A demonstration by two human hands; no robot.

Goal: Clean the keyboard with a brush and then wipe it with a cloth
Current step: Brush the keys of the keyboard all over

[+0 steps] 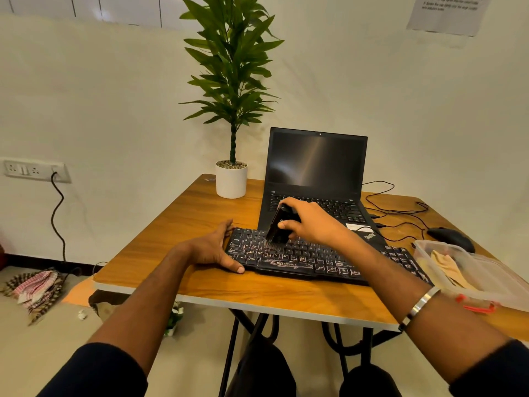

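On the floor at the far left, a crumpled checked cloth (35, 287) with a soft, woven look was seen, lying near a black cable that hung from a wall socket. The table (200, 285) was made of warm brown wood with visible grain and a pale edge, and it was carried by black curved metal legs. At its back left corner a smooth white round pot (231, 180) was placed, filled with small pebbles and holding a plant with long pointed green leaves.

The left hand (213, 247) was laid flat on the table, fingers opened and nothing held; the thumb and the fingers were pressed against the left end of the keyboard (315, 262). The keyboard was black, long and flat, with pale worn letters on the keys, and it was lying across the middle of the table just in front of an open black laptop (316, 164) with a dark glossy screen.

The right hand (310, 222) was closed around a black brush (279, 227), which was held tilted, with its dark bristles touching the keys in the left part of the keyboard. A shiny metal bangle (419, 306) was worn on the right wrist.

At the right, a clear plastic box (486, 275) with beige cloth inside was standing beside the keyboard's end, and a black mouse (450, 237) was seen behind it.
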